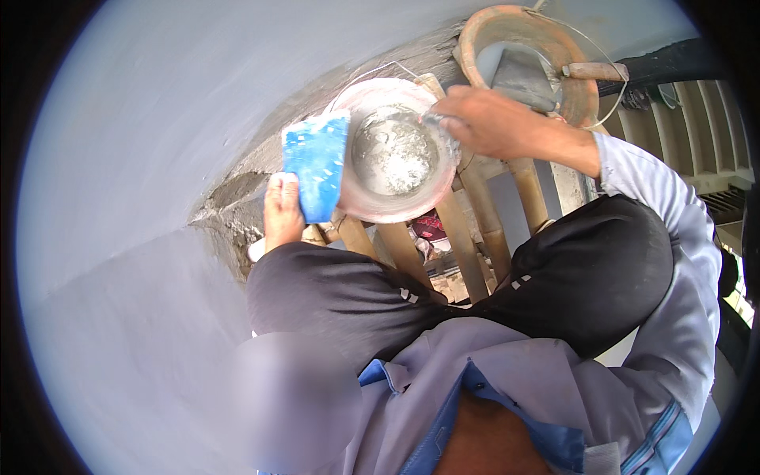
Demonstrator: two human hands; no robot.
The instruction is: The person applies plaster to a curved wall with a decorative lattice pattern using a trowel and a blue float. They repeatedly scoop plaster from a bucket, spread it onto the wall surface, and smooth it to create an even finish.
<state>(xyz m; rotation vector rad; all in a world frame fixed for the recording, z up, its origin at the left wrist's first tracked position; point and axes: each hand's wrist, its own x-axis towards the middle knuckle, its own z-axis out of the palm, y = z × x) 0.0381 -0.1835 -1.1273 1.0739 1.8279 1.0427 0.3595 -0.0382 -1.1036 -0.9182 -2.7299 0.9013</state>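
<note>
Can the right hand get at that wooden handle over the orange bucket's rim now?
Probably yes: the right hand is close to the orange bucket, and the wooden handle sticks out largely uncovered; whether that hand holds something is unclear.

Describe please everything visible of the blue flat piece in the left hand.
The blue flat piece looks like plastic, roughly four-sided, with pale specks over its face and a whitish top edge. The left hand grips it near its lower left edge. It overlaps the left side of the pale bucket in view; whether they touch is unclear.
</note>
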